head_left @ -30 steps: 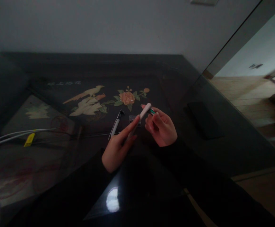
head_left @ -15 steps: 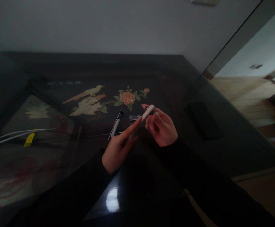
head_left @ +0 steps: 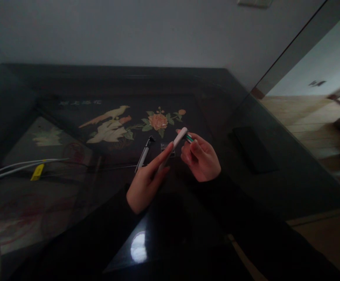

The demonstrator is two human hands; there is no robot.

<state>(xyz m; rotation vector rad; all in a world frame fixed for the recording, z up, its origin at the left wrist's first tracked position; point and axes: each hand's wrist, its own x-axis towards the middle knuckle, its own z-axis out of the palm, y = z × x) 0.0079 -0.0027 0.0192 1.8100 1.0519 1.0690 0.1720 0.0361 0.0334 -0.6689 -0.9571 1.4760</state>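
Holding a slim white pen-like stick (head_left: pixel 176 143) just right of frame centre, the left hand (head_left: pixel 145 183) closes around its lower shaft, index finger laid along it. Its long axis runs diagonally, the rounded tip aimed toward the upper right. The right hand (head_left: pixel 201 159) pinches a small green-tipped piece (head_left: pixel 189 138) at that upper end; whether the two parts touch is hard to make out in the dim light. The stick's lower end is hidden inside the left palm. On the dark glass-topped table (head_left: pixel 79 187), a second slender tool (head_left: pixel 143 155) and a small clear object (head_left: pixel 166 146) lie just beyond the hands, near the flower inlay (head_left: pixel 158 121). White cables (head_left: pixel 18 168) are cut off at the left edge.
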